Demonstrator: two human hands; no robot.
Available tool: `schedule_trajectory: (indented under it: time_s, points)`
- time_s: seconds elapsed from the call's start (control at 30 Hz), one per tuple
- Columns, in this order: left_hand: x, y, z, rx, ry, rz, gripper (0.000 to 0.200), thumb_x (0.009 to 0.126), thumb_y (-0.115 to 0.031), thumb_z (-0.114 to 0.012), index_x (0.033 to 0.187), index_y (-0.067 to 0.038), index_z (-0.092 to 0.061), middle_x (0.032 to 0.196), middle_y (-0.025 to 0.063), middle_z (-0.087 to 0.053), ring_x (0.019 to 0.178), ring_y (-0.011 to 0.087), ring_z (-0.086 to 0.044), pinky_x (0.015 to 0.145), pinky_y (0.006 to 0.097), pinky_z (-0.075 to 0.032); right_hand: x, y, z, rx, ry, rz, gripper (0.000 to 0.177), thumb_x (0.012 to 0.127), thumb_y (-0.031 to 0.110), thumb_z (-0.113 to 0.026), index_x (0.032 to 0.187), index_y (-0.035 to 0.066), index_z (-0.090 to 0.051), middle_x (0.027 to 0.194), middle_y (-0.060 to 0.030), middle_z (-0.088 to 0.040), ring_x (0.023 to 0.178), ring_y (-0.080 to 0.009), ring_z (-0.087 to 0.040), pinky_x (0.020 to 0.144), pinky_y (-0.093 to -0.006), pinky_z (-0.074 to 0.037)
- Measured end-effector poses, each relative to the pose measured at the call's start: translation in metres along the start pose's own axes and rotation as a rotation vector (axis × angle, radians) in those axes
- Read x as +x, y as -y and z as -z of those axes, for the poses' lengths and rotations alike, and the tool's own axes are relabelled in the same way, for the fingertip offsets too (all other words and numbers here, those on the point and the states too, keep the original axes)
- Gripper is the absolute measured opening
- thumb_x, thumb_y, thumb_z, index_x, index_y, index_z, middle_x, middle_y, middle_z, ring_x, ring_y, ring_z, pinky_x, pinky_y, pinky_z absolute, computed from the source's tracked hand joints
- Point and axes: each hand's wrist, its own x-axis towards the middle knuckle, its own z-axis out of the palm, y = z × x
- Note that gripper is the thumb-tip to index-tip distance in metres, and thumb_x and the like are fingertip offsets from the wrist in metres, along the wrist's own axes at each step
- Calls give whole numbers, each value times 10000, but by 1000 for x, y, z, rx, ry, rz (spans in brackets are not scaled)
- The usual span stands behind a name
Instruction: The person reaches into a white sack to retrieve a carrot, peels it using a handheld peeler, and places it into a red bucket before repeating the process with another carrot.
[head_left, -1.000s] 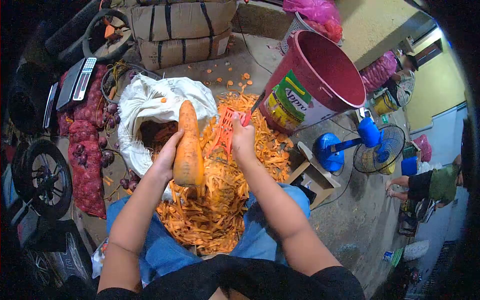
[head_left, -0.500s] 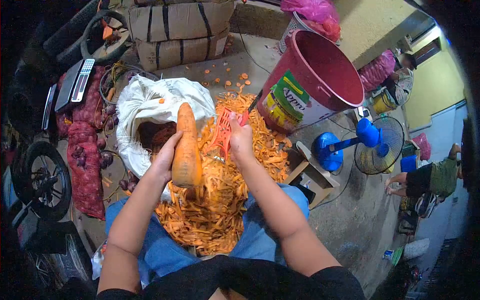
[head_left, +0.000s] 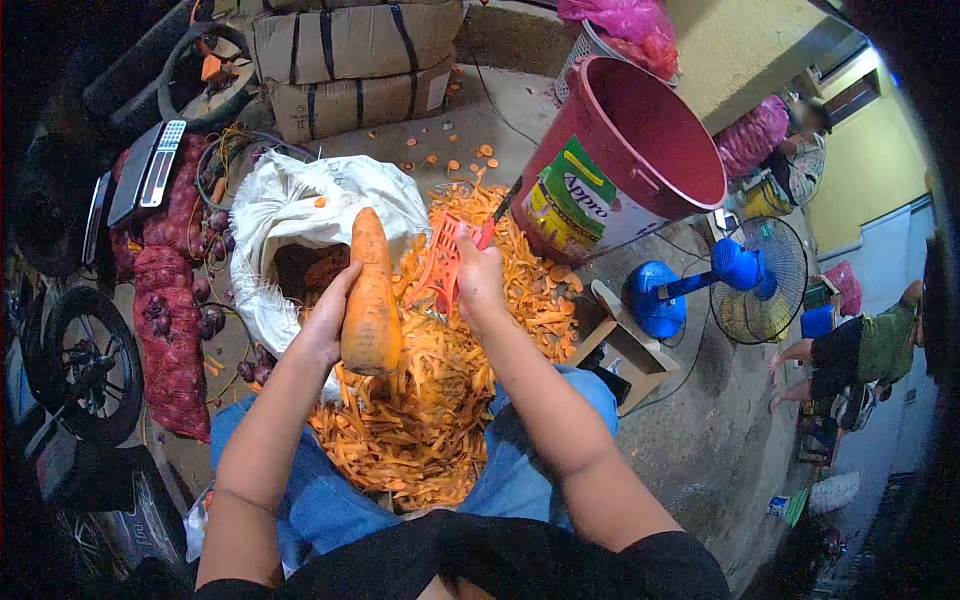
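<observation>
My left hand [head_left: 325, 322] grips a large orange carrot [head_left: 370, 295], held upright over my lap. My right hand [head_left: 480, 282] is closed around a red-orange peeler [head_left: 445, 262], which sits just right of the carrot, a small gap apart. Below both hands lies a big heap of carrot peelings [head_left: 430, 400] between my knees in blue jeans. Behind the carrot an open white sack [head_left: 290, 215] shows more carrots inside.
A large red bucket [head_left: 625, 165] leans at the upper right. A blue fan [head_left: 745, 285] and a small box [head_left: 625, 350] stand to the right. Red mesh onion bags [head_left: 165, 310], scales [head_left: 150, 165], tyres and strapped cartons fill the left and back. Other people sit at the far right.
The hands, carrot and peeler hold nearly the same pose; the view has shifted slightly. The seated person at the far right has moved a little.
</observation>
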Motion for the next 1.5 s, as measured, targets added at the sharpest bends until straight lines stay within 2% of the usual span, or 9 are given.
schedule_trajectory:
  time_s: [0.07,0.37,0.5,0.57,0.63,0.9,1.13,1.2,1.5]
  points:
    - [2,1,2,-4,-18,-2,369,787,-361,-421,960,-37,-453,778,102,-532,676,203,-538,617,336,-458,-1,1,0,-40,11,-22,193,822,201,-439,805,15,-489,716,-12,-492,626,-78,-458,569,-240,-395]
    - [3,2,-1,-1,-19,-6,377,783,-364,-426,954,-29,-452,781,99,-531,667,196,-539,619,325,-460,-4,6,-5,5,-1,-24,179,816,199,-449,786,26,-484,714,2,-476,620,-66,-437,560,-231,-378]
    - [-1,1,-4,-1,-23,-8,377,795,-361,-395,957,-25,-452,776,106,-535,666,201,-541,617,327,-462,-5,3,-8,-20,-36,27,194,807,226,-469,724,50,-469,644,30,-419,549,-59,-354,498,-222,-324]
    - [-4,-3,-13,-10,-9,-19,380,800,-360,-382,958,-22,-452,774,108,-537,667,203,-542,617,328,-462,3,-6,1,-117,-49,-54,222,792,258,-492,692,62,-461,614,40,-396,541,-55,-336,491,-224,-315]
    - [-9,-5,-15,-6,-8,27,386,806,-358,-362,959,-16,-454,772,112,-541,670,204,-544,619,330,-462,-7,4,-5,-96,-34,12,241,781,278,-507,681,64,-462,600,42,-392,542,-60,-340,497,-225,-319]
    - [-4,-2,-17,22,-113,-17,369,805,-351,-369,951,-22,-446,766,113,-535,661,199,-546,616,326,-462,5,-7,3,-155,-26,-17,223,792,251,-494,733,37,-480,688,5,-454,617,-75,-390,559,-251,-348]
    - [-7,-2,-15,36,-61,-5,372,805,-354,-369,954,-22,-447,764,111,-534,660,196,-543,621,319,-461,-2,5,4,-169,-12,-59,222,790,235,-498,693,37,-481,638,21,-429,562,-63,-360,513,-235,-327]
    - [-7,-2,-14,34,-76,-13,368,805,-353,-369,945,-24,-455,764,109,-536,657,194,-541,620,317,-460,-9,13,-3,-64,-22,-28,221,789,225,-499,687,28,-490,619,23,-426,543,-61,-357,497,-234,-321]
    - [-4,-1,-8,16,-54,-14,363,803,-348,-378,944,-23,-456,762,108,-536,658,193,-539,612,317,-460,-7,9,-4,-57,-20,-71,202,786,214,-498,741,17,-510,674,11,-467,605,-68,-395,554,-227,-338]
